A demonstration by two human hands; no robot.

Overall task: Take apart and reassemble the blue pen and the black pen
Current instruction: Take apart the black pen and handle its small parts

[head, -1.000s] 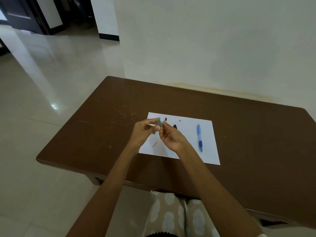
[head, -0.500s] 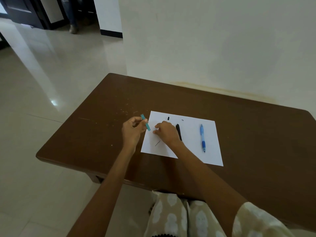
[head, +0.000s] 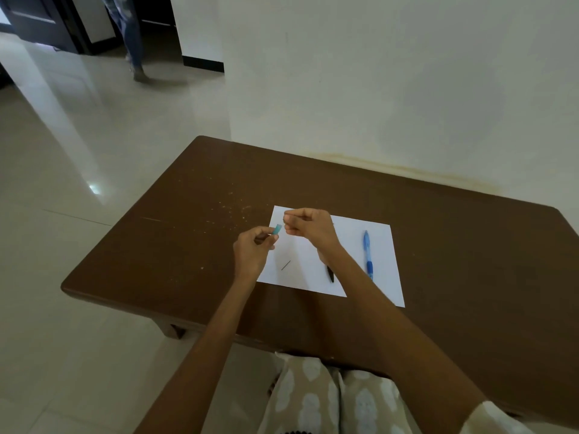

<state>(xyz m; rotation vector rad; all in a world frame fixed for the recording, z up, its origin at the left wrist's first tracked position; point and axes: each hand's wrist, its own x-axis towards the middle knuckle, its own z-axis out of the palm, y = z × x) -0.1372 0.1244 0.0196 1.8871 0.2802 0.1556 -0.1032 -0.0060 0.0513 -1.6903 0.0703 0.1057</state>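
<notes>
My left hand [head: 252, 252] pinches a short teal pen piece [head: 277, 230] between thumb and fingertips, held above the left edge of the white paper [head: 382, 270] on the brown tabletop [head: 188, 245]. My right hand [head: 308, 225] hovers just beside it with its grip curled tight; whether it holds something small I cannot tell. The blue pen [head: 368, 255] lies whole on the paper to the right, a black pen part [head: 330, 274] pokes out beside my right wrist, and a thin dark rod [head: 285, 265] lies nearer me.
</notes>
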